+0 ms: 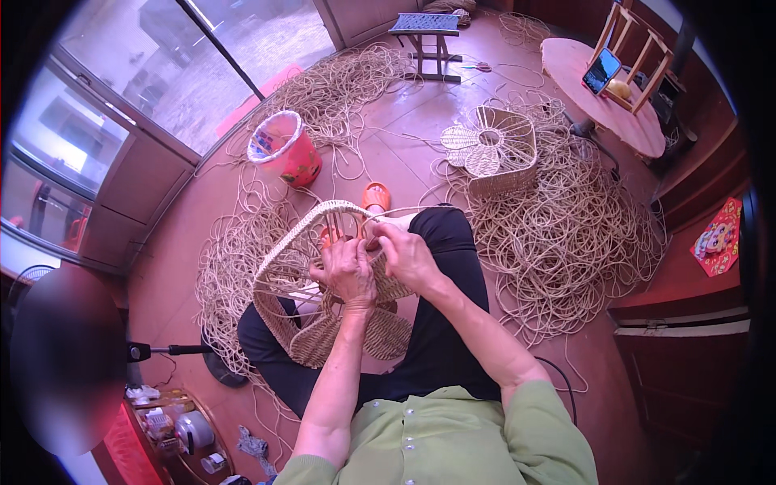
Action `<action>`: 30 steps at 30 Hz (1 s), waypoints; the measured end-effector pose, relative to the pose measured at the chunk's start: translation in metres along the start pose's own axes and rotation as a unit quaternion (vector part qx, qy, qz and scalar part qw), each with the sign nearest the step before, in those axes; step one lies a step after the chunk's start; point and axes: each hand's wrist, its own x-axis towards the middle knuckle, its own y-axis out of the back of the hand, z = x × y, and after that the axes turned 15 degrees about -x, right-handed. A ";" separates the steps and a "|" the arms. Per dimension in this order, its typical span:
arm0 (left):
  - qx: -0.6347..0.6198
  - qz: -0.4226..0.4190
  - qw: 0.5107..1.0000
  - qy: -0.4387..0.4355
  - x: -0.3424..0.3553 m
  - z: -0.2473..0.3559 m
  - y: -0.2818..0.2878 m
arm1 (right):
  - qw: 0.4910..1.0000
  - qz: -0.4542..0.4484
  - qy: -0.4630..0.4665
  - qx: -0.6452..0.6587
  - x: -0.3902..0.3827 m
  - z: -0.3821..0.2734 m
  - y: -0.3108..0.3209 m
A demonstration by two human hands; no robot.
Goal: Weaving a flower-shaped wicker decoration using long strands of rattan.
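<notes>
A half-woven straw basket point(311, 346) with flower-petal panels and bare strands rests tilted across my lap, between my knees. My left hand point(349, 273) lies over its strands near the middle, fingers bent and closed on the weave. Just right of it, my right hand point(408, 257) is closed in a pinch close to the basket's edge. A thin straw cord point(416, 208) runs off to the right from that hand's fingertips. What exactly sits between the fingertips is partly hidden by the fingers.
Loose cord piles point(566, 234) spread on both sides. A second woven basket point(509, 182) stands ahead right. Also around me are a red bucket point(301, 166), a small stool point(424, 26), a round table point(562, 69) with a phone point(601, 71), and a low shelf point(174, 396).
</notes>
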 end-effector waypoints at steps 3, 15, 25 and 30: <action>0.040 -0.038 0.998 -0.010 -0.001 0.001 0.007 | 0.999 -0.024 -0.029 0.016 0.006 -0.011 -0.020; 0.059 -0.146 0.988 -0.011 -0.003 0.011 0.019 | 0.729 0.057 -0.297 0.614 -0.016 -0.001 -0.003; 0.053 -0.143 0.988 -0.035 -0.002 0.008 0.019 | 0.736 0.385 -0.314 0.459 -0.187 0.249 0.274; 0.028 -0.101 0.991 -0.081 0.002 0.008 0.035 | 0.909 0.301 -0.242 0.154 -0.072 0.109 0.186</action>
